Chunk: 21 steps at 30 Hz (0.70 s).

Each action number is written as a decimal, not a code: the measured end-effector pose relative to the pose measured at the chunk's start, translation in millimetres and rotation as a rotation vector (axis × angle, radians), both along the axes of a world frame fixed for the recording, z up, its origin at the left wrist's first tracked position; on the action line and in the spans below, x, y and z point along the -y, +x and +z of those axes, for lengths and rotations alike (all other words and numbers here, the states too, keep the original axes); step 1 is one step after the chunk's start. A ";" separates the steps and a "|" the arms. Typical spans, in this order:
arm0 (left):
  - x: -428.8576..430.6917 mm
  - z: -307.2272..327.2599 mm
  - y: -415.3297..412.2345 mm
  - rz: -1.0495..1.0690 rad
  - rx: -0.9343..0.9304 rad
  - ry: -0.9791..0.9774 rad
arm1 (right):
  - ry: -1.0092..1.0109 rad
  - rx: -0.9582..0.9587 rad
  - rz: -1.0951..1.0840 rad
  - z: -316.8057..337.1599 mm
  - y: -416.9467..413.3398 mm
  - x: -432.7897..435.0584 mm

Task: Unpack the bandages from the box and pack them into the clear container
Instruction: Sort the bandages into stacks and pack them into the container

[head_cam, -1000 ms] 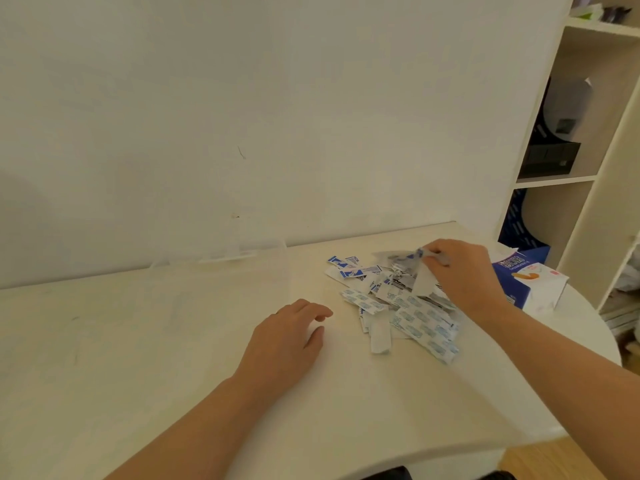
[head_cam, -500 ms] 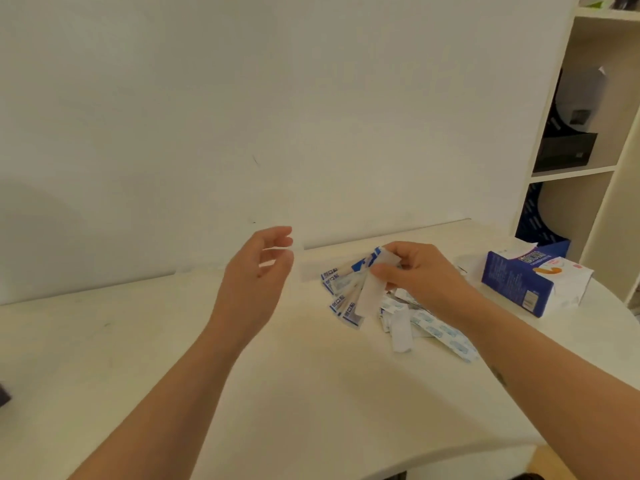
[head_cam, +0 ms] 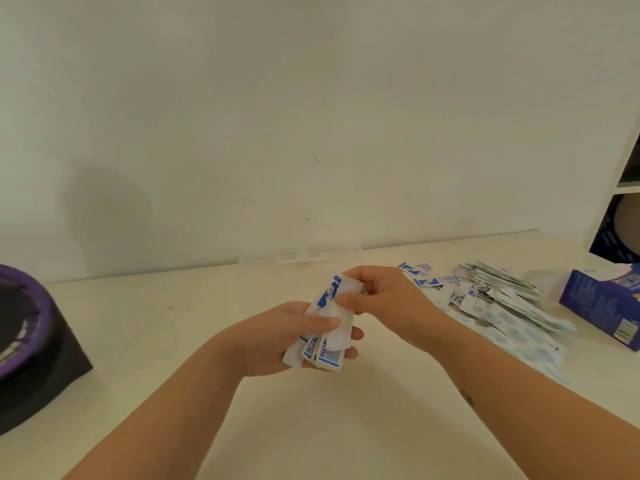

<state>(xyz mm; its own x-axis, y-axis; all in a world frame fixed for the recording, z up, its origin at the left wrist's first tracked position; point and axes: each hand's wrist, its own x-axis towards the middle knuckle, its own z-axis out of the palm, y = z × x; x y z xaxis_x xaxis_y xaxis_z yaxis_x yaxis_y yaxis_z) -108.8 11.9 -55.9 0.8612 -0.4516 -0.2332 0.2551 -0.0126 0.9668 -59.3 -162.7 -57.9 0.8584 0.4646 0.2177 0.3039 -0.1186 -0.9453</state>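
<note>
Bandages sit bunched in the left hand, fingers curled round them. The right hand pinches the bunch's top end. A loose pile lies near the box.

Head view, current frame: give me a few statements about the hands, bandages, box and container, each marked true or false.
1. The left hand and right hand both grip one bunch of wrapped bandages. True.
2. The box stands left of the hands. False: the blue bandage box is at the right edge, beyond the loose pile of bandages.
3. That pile lies on the table, right of the hands. True.
4. The held bunch is inside the container. False: it is held above the table, in front of the clear container by the wall.
</note>
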 end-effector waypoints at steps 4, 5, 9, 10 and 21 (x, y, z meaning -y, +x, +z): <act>3.1 -17.7 -4.4 0.166 -0.003 -0.048 | -0.098 -0.064 -0.146 -12.5 6.7 -6.2; 3.9 -21.3 -5.1 0.192 0.001 -0.050 | -0.107 -0.106 -0.154 -15.0 7.2 -5.4; 6.6 -29.8 -6.0 0.281 -0.027 -0.090 | -0.082 -0.184 -0.114 -19.4 8.6 -0.6; 7.0 -29.9 -6.0 0.296 -0.054 -0.118 | -0.078 -0.185 -0.109 -19.6 8.5 0.1; -0.2 -30.5 -4.5 0.574 -0.011 -0.238 | -0.227 0.626 -0.345 -15.8 -10.4 15.1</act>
<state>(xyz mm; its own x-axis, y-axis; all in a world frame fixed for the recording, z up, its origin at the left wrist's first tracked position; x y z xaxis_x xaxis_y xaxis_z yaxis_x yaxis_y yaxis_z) -113.4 12.0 -86.3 0.9803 0.0420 -0.1932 0.1672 0.3453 0.9235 -69.6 -177.8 -73.7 0.7104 0.2835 0.6442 0.6873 -0.4762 -0.5485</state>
